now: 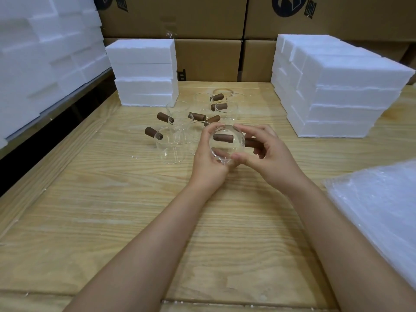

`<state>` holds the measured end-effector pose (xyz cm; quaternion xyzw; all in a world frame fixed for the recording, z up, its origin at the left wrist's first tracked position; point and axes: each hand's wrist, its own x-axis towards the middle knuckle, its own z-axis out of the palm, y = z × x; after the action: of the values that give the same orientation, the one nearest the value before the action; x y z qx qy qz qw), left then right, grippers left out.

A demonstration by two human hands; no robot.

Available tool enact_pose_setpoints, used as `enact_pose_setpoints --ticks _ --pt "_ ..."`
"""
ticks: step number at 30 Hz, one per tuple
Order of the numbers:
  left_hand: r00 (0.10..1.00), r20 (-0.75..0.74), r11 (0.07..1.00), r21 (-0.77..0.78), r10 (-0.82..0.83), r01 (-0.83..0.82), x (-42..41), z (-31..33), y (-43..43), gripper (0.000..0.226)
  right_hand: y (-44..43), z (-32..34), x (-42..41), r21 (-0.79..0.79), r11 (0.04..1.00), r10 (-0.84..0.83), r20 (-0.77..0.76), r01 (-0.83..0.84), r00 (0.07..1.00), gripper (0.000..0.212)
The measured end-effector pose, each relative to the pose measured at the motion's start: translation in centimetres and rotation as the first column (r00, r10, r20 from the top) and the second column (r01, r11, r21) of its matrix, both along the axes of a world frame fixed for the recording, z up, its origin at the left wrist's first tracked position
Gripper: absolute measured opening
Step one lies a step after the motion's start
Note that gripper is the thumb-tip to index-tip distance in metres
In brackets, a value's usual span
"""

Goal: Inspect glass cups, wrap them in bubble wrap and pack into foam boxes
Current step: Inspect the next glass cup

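A clear glass cup (226, 147) with a brown wooden handle is held tilted above the table, its mouth turned toward me. My left hand (208, 163) grips its left and lower side. My right hand (267, 154) holds its right side, fingers around the handle. Several more glass cups (171, 145) with brown handles stand on the wooden table (135, 210) just behind and left of my hands. A stack of bubble wrap (380, 208) lies at the right edge. White foam boxes (337, 86) are stacked at the right, and another foam stack (144, 73) stands at the back left.
More white foam pieces (45, 52) are piled on a shelf along the left. Cardboard cartons (207, 25) form a wall behind the table. The table's raised wooden edge runs along the left side.
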<state>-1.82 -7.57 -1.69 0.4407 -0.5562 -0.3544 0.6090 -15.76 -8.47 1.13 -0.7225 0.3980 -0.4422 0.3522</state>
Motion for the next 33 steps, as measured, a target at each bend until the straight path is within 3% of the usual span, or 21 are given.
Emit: enact_pose_setpoints --ticks 6,11,17,22,25,28,33 --pt "0.996 0.07 0.998 -0.022 0.056 -0.054 -0.5 0.0 0.2 0.072 1.0 -0.1 1.6 -0.024 0.983 -0.183 -0.087 0.181 0.979 0.061" --pt "0.987 0.139 0.996 -0.009 0.084 -0.083 -0.5 -0.3 0.3 0.062 2.0 -0.5 3.4 -0.085 0.902 -0.431 -0.154 0.423 0.889 0.067" --pt "0.953 0.29 0.995 -0.07 0.084 -0.067 -0.6 -0.1 0.9 0.059 2.6 -0.5 4.6 0.034 0.801 -0.593 -0.091 0.598 0.8 0.063" --pt "0.887 0.456 0.997 -0.053 0.071 -0.053 0.5 0.2 1.0 0.064 2.6 -0.3 4.7 0.148 0.776 -0.616 -0.029 0.613 0.787 0.049" --pt "0.851 0.516 0.995 -0.074 0.098 -0.07 1.7 0.4 1.1 0.07 2.8 -0.3 4.9 0.14 0.806 -0.585 0.047 0.575 0.81 0.039" --pt "0.874 0.472 0.991 -0.12 0.112 -0.062 2.1 0.4 1.4 0.072 3.0 -0.3 5.0 0.084 0.841 -0.54 0.117 0.534 0.833 0.028" --pt "0.924 0.37 0.991 -0.121 0.096 -0.054 2.5 0.1 1.3 0.076 2.6 -0.5 4.5 0.021 0.918 -0.391 0.211 0.396 0.896 0.027"
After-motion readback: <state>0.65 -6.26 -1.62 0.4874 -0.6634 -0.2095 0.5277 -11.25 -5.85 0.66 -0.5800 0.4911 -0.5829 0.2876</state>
